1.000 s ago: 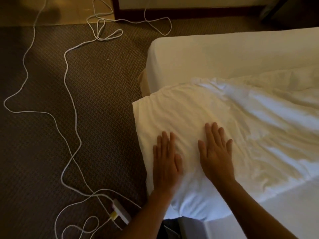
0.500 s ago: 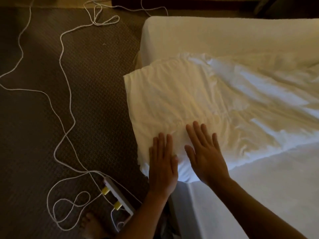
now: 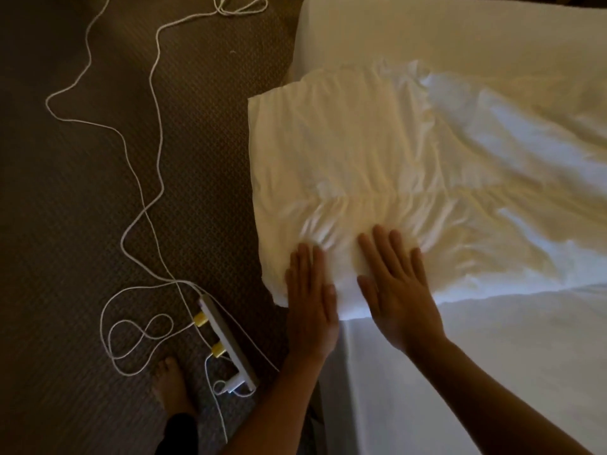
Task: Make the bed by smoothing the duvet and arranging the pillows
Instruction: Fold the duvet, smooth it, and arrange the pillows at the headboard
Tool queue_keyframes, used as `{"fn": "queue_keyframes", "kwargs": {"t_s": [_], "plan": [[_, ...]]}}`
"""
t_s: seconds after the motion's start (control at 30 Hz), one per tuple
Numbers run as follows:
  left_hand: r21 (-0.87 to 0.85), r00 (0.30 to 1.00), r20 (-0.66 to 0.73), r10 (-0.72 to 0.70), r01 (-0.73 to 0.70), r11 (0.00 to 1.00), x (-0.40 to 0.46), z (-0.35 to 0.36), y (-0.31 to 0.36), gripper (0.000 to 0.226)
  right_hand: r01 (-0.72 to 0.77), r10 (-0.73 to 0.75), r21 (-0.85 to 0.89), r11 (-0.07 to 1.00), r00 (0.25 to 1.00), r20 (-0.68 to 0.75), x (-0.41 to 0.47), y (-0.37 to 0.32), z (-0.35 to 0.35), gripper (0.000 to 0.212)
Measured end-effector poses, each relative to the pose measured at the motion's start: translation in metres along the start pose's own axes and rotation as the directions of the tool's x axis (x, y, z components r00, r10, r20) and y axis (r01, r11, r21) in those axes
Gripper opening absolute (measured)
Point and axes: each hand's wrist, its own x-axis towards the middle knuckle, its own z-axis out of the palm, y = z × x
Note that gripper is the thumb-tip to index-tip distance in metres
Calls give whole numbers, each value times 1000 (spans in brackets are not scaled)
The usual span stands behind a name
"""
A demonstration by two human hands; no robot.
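Both hands, left hand (image 3: 310,300) and right hand (image 3: 399,290), press flat with straight fingers on the duvet (image 3: 377,165) corner overhanging the bed (image 3: 460,372); pushing outward could slide it onto the carpet (image 3: 82,208).

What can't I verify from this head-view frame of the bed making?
- Pillows: none in the head view; the bed runs off the top and right edges.
- Duvet: far side cut by the right edge.
- Palm contact: left hand and right hand cover it.
- Power strip: too dim for detail.

A wrinkled white duvet (image 3: 410,165) lies on the sheeted bed (image 3: 460,356), overhanging its corner.
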Motion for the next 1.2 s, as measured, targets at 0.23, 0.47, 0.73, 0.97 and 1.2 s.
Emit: {"fn": "queue_keyframes", "kwargs": {"t_s": [0.23, 0.47, 0.73, 0.97, 1.2], "plan": [[347, 943, 142, -300, 236, 908, 1, -12, -68, 66, -372, 372, -48, 927, 928, -14, -8, 30, 12, 64], [101, 969, 159, -188, 173, 980, 21, -97, 22, 59, -461, 473, 231, 856, 881, 8, -7, -61, -52, 64], [-94, 965, 251, -82, 109, 990, 31, -260, 115, 59, -448, 631, 671, 591, 775, -39, -4, -187, -185, 59], [-191, 931, 331, 157, -97, 977, 60, -372, 188, 55, -297, 746, 856, 422, 650, -142, -8, -255, -288, 59], [-256, 877, 405, 260, -164, 953, 111, -397, 261, 56, -222, 809, 916, 334, 566, -158, 3, -255, -335, 58]]}}
